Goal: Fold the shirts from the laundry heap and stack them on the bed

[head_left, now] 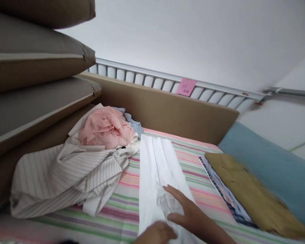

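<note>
A white garment [160,162] lies in a long, narrow fold on the striped cloth, running away from me. Resting on its near part is my right hand [181,210], its thumb and fingers spread apart around a crumpled, whitish see-through patch [169,202]. Whether that patch belongs to the garment I cannot tell. My left hand [157,234] is low at the bottom edge, over the garment's near end; it is blurred and partly cut off, so its grip is unclear.
Left of the garment are a heaped striped garment [65,176] and a pink one [105,127]. Folded clothes, an olive one [254,193] on top, lie right. Brown cushions [40,71] are stacked left. Behind stand a tan board [167,105] and a radiator [134,76] with a pink note [186,87].
</note>
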`<state>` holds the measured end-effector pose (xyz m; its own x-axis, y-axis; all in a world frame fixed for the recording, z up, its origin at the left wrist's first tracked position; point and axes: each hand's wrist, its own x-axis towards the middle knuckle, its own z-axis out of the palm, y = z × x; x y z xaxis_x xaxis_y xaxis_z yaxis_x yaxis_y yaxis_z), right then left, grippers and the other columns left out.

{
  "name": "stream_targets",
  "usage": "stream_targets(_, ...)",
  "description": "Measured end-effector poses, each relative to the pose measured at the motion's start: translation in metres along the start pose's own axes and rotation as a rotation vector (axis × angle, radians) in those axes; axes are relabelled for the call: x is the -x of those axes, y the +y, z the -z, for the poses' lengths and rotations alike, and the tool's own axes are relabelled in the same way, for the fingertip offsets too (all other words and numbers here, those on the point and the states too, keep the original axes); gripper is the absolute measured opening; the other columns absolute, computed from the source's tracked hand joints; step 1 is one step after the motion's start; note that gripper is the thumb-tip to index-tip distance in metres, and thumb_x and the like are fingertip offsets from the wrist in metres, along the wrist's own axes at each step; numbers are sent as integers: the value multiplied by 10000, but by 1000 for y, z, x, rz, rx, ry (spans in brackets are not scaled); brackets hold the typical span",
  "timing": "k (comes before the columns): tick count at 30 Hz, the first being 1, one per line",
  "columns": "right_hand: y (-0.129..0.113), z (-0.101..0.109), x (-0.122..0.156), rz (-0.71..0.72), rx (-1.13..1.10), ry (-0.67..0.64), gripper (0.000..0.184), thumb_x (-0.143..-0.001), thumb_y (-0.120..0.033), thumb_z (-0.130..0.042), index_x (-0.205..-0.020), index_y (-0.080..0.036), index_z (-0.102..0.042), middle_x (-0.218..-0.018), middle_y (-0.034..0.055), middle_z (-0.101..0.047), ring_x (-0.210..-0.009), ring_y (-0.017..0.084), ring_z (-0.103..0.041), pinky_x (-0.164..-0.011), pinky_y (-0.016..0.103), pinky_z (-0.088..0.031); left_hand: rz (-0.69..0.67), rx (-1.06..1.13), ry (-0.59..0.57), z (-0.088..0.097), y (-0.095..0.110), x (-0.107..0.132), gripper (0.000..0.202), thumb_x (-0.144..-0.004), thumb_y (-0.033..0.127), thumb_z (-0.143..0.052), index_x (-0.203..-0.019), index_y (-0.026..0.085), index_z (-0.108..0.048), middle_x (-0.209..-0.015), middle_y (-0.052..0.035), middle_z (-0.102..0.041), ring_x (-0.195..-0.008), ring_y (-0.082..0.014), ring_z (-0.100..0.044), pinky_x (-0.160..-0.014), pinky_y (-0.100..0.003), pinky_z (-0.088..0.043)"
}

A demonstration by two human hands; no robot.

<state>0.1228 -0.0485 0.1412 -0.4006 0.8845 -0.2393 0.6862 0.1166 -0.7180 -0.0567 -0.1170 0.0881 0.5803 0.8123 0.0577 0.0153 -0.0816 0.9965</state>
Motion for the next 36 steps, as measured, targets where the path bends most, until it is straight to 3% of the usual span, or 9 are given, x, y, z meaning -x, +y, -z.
stream_targets(2,22,-9,18,-43,-2,118,754,-588,-331,-687,-1307,-224,-485,-1410,67,-416,-1320,271,-324,-1114,402,-214,-59,-127,141,0,-8,20,317,-821,380,-555,-1085,227,-639,-1174,-106,-617,-1158,-256,-518,-1039,-428,-371)
stream_targets(6,45,-18,27,-135,-169,305,713,-704,-455,-563,-1348,-196,-403,-1331,80,-500,-1172,255,-496,-998,379,-382,-22,-320,707,-5,-41,78,314,-855,380,-478,-1092,238,-627,-1191,-97,-620,-1143,-237,-542,-997,-408,-432)
stream_targets(9,43,-18,28,-117,-273,362,813,-703,-480,-579,-1405,-198,-282,-1282,81,-531,-1042,233,-564,-904,359,-437,76,-373,881,-21,-65,112,375,-789,417,-565,-1102,217,-613,-1159,-103,-639,-1094,-255,-580,-926,-390,-493)
stream_targets(13,43,-15,31,-52,-251,342,976,-621,-379,-691,-1441,-224,-184,-949,16,-655,-816,193,-604,-751,308,-462,101,-487,927,-48,-78,119,528,-699,397,-635,-1174,178,-561,-1202,-132,-611,-1132,-279,-554,-976,-407,-451)
stream_targets(17,53,-9,28,-76,-202,326,905,-593,-174,-640,-1418,-241,-273,-494,-110,-493,-514,146,-528,-540,250,-403,191,-537,870,-54,-64,102,484,-729,333,-583,-1173,149,-523,-1159,-141,-618,-1070,-257,-581,-929,-382,-462)
stream_targets(20,51,0,19,-95,-371,402,778,-567,-98,-557,-1322,-243,-439,-454,-119,-445,-438,122,-488,-476,231,-394,247,-524,804,-52,-51,92,209,-788,262,-477,-960,182,-565,-882,-65,-667,-823,-201,-632,-756,-305,-491)
stream_targets(28,63,0,-7,-214,-617,462,840,-583,-123,-539,-1385,-152,-292,-426,-126,-426,-377,129,-465,-366,211,-389,393,-736,704,-56,-30,101,145,-786,184,-450,-894,203,-546,-634,26,-564,-612,-150,-561,-594,-237,-413)
stream_targets(32,77,-11,-13,-237,-645,472,830,-586,-131,-559,-1372,-223,-310,-468,-122,-461,-394,123,-489,-360,203,-397,268,-890,727,-33,4,94,242,-876,354,-414,-890,196,-596,-837,-50,-652,-810,-187,-615,-752,-301,-469)
stream_targets(36,79,-10,-14,-244,-662,488,828,-595,-154,-579,-1369,-266,-308,-483,-123,-475,-394,120,-501,-366,207,-412,58,-1070,703,-17,0,58,399,-907,346,-370,-1246,186,-507,-1310,-107,-531,-1262,-227,-436,-1045,-401,-355)
